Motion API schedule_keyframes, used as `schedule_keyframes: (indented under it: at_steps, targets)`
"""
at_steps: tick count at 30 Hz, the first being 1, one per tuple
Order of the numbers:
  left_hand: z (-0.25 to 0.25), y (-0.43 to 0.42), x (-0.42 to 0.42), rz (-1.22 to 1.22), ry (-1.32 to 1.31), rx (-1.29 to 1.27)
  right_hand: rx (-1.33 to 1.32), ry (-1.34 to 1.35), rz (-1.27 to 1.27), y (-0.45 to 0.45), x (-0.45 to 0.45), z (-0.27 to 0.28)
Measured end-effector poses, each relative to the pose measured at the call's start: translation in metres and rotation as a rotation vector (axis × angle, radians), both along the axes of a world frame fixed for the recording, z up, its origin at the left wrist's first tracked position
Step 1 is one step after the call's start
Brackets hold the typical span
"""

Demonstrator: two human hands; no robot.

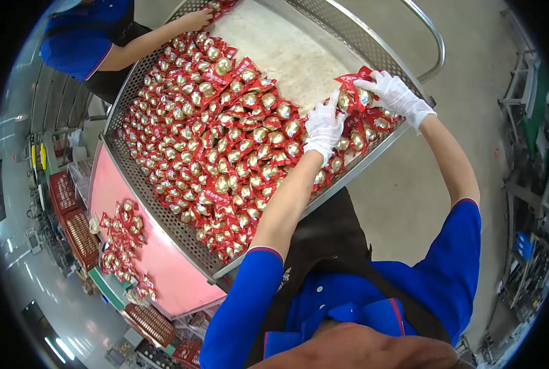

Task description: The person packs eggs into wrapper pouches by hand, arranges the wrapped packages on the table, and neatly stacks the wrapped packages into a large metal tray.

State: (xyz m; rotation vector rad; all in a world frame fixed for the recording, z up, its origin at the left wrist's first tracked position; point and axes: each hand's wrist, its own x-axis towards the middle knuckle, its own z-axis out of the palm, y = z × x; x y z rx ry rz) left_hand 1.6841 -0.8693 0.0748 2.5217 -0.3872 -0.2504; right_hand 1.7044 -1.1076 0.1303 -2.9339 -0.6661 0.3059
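Observation:
A metal tray with perforated walls (385,44) holds a heap of red-and-gold wrapped pieces (225,132). My left hand (324,126), in a white glove, rests on the heap's right part, its fingers pointing up and touching pieces there. My right hand (392,93), also gloved, is at the tray's right end, its thumb and fingertips around a wrapped piece (365,96). More wrapped pieces (365,136) lie between and below my hands. What lies under my left palm is hidden.
A co-worker's bare hand (196,21) reaches over the tray's upper left edge. A pink surface (164,258) with a smaller pile (124,237) stands at the lower left. Red baskets (80,237) are further left. A curved metal handle (436,37) juts out at the upper right.

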Motion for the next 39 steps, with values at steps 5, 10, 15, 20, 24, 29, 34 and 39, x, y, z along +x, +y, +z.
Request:
schedule_keyframes:
  at_steps: [5,10,15,20,24,29,34,39]
  targets:
    - [-0.037,-0.023,-0.003,0.073,0.294,0.134,-0.173,0.115,0.201,-0.004,0.035,-0.040]
    - [-0.036,-0.027,-0.017,-0.048,0.376,0.211,-0.114,0.586,0.084,-0.013,0.025,-0.031]
    - [-0.060,0.000,0.047,-0.282,0.835,0.005,0.082,0.040,0.188,0.020,0.009,-0.027]
    - [-0.051,-0.005,0.059,-0.382,0.905,0.110,0.323,0.157,0.478,0.082,-0.034,-0.055]
    - [-0.052,0.001,0.059,-0.367,0.973,-0.056,0.173,0.413,0.462,0.102,-0.046,-0.084]
    - [-0.059,-0.009,0.040,-0.278,0.813,0.089,0.298,0.472,0.320,0.089,-0.056,-0.087]
    - [-0.063,-0.018,0.013,-0.138,0.720,0.169,0.307,0.855,0.260,0.067,-0.022,-0.027]
    - [-0.024,-0.040,-0.024,0.088,0.477,0.180,-0.021,0.154,0.050,0.005,0.025,-0.009]
